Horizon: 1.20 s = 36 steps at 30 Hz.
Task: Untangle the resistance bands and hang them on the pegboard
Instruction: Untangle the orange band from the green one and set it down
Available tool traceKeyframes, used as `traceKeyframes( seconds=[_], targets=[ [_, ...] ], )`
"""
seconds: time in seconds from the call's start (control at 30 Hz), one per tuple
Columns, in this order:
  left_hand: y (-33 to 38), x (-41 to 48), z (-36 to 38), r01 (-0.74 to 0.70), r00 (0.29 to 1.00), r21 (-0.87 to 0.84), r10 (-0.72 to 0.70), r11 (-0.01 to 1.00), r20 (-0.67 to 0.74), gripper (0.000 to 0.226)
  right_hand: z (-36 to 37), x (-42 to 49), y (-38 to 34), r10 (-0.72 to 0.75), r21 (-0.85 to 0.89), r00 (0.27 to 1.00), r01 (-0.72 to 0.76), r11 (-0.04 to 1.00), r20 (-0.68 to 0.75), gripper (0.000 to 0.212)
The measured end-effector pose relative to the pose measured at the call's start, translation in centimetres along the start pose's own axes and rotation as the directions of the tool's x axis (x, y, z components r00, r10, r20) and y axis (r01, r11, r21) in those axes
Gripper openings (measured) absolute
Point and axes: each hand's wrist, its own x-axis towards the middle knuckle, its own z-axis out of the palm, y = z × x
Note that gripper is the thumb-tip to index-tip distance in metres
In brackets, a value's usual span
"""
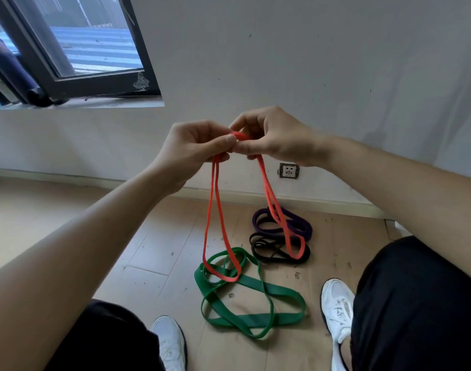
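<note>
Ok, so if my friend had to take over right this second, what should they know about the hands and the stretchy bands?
Left hand: pinches the red band at its bunched top.
Right hand: fingers curled round the same bunch, right beside the left.
The red band hangs down from the hands in two long loops.
The green band lies in twisted loops on the floor between the shoes.
The black band and purple band lie coiled by the wall.
Done: nothing hung that the picture shows; no pegboard in view.
Left: loosen the red bunch, hang it, then do the other three.
</note>
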Motion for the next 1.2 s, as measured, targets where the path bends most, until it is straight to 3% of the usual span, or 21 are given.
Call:
traceKeyframes(
  seconds=[0.13,0.27,0.4,0.63,0.87,1.03,1.2],
  targets=[
    [0.0,0.3,0.0,-0.061,0.996,0.134,0.069,0.989,-0.057,0.021,-1.1,-0.2,-0.1,-0.021,-0.063,0.999,0.018,0.998,-0.041,0.023],
    [-0.3,0.1,-0.2,-0.014,0.999,0.23,0.005,0.973,0.04,0.018,-1.9,-0.5,-0.3,-0.07,-0.049,0.989,0.064,0.997,-0.131,0.021],
    [-0.6,-0.2,-0.8,0.022,0.998,0.203,-0.034,0.979,0.057,0.015,-1.7,-0.5,-0.4,-0.069,-0.022,0.984,0.066,0.998,-0.162,0.023],
    [-0.2,-0.6,-0.7,-0.044,0.999,0.138,0.04,0.989,0.033,0.028,-0.7,-0.5,-1.0,-0.053,-0.153,0.999,0.053,0.987,0.004,0.023],
    [0.0,-0.4,-0.5,-0.051,0.998,0.117,0.049,0.992,0.026,0.026,-1.2,-0.4,-1.8,-0.102,-0.286,0.993,0.083,0.955,-0.052,0.018],
    [-0.8,-0.4,0.8,-0.01,0.998,0.151,0.0,0.988,0.065,0.02,-2.0,-0.5,-2.3,-0.142,-0.185,0.981,0.116,0.976,-0.132,0.018],
    [-1.8,-0.2,2.9,0.071,0.991,0.062,-0.077,0.996,0.112,0.035,-3.1,-1.0,-2.2,-0.145,0.009,0.972,0.149,0.989,-0.184,0.021]
  ],
)
